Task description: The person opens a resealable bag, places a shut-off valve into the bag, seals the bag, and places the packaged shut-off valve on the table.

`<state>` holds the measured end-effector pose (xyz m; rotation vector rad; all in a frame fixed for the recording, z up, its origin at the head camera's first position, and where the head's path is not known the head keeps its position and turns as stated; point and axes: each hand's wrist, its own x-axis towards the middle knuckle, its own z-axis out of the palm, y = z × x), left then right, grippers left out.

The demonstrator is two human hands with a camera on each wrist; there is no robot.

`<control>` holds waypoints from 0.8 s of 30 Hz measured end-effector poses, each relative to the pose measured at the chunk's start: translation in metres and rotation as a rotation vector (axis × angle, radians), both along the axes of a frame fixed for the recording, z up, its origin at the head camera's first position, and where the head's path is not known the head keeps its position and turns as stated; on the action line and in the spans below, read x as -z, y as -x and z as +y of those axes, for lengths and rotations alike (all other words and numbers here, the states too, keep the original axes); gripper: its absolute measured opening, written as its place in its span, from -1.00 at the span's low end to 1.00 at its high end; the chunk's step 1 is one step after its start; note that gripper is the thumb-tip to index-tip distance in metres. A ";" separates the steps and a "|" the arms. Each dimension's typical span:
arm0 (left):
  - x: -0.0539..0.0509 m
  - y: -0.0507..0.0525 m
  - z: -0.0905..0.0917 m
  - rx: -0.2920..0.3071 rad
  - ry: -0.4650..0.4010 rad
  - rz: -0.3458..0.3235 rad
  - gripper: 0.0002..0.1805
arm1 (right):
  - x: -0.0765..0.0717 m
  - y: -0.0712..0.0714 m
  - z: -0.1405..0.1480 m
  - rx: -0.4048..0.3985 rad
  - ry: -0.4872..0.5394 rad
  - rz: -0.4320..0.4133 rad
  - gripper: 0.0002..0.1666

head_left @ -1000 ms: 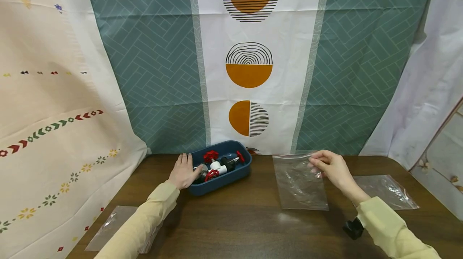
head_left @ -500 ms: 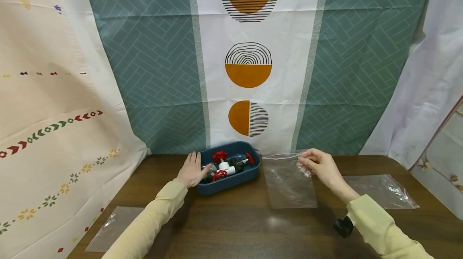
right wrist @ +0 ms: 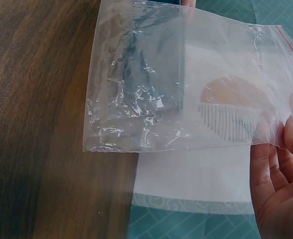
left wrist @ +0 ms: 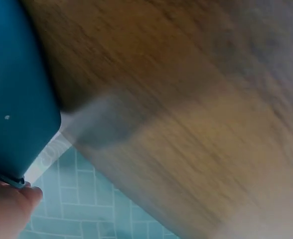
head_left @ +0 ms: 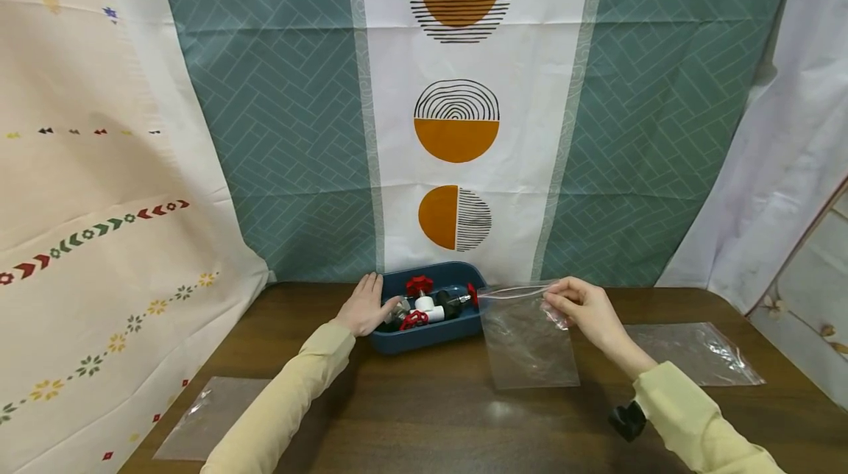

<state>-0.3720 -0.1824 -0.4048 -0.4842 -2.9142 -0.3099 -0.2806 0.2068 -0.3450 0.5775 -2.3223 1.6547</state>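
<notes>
left of the right hand (head_left: 592, 310) hangs its pinched bag (head_left: 526, 345)

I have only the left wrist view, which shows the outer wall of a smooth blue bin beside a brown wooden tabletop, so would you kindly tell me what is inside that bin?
Observer: The head view shows that the smooth blue bin holds several fittings with red wheel-shaped handles.

Operator: Thank you, and is anything being held outside my view?

Observer: Yes, the right hand pinches a clear, rectangular plastic zip bag near one corner of its top edge.
</notes>
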 end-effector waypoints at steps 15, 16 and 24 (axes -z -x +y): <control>0.000 0.018 0.018 0.081 0.015 -0.003 -0.18 | 0.000 0.003 -0.008 -0.039 0.092 0.006 -0.82; 0.000 0.018 0.019 0.084 0.015 -0.003 -0.19 | 0.000 0.003 -0.009 -0.046 0.107 0.001 -0.82; 0.000 0.020 0.030 0.095 0.000 -0.018 -0.22 | 0.002 0.005 -0.018 -0.075 0.179 -0.057 -0.77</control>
